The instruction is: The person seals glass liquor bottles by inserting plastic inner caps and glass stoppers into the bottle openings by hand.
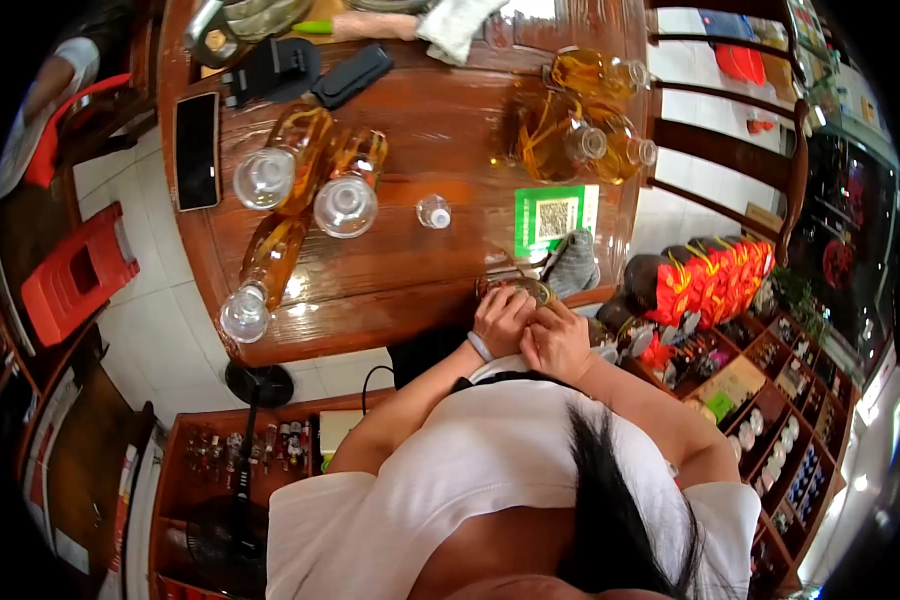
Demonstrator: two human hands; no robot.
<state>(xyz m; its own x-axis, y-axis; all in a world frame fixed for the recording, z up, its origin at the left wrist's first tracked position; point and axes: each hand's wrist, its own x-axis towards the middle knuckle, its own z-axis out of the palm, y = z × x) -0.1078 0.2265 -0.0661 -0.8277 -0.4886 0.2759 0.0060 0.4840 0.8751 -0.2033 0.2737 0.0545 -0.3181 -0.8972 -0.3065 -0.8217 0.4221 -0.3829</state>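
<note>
Both hands are drawn together on the near side of the green card (556,218) with the printed code, a little toward its left. The left hand (505,318), with a pale band at its wrist, has its fingers bent in and its knuckles up; the right hand (557,340) is curled in the same way, pressed up against it or nearly so. Just past their knuckles, between them and the card, shows a brownish glass vessel (515,284), mostly hidden; the hands appear to be at it, but I cannot tell what the fingers pinch. A grey cloth (573,265) sits right by the card's near right corner. Beyond the card stands a cluster of amber bottles (602,140). To its left lies a small clear piece (433,211), then farther left three bottles with clear rounded ends (346,206), and farthest left a dark phone (197,152).
</note>
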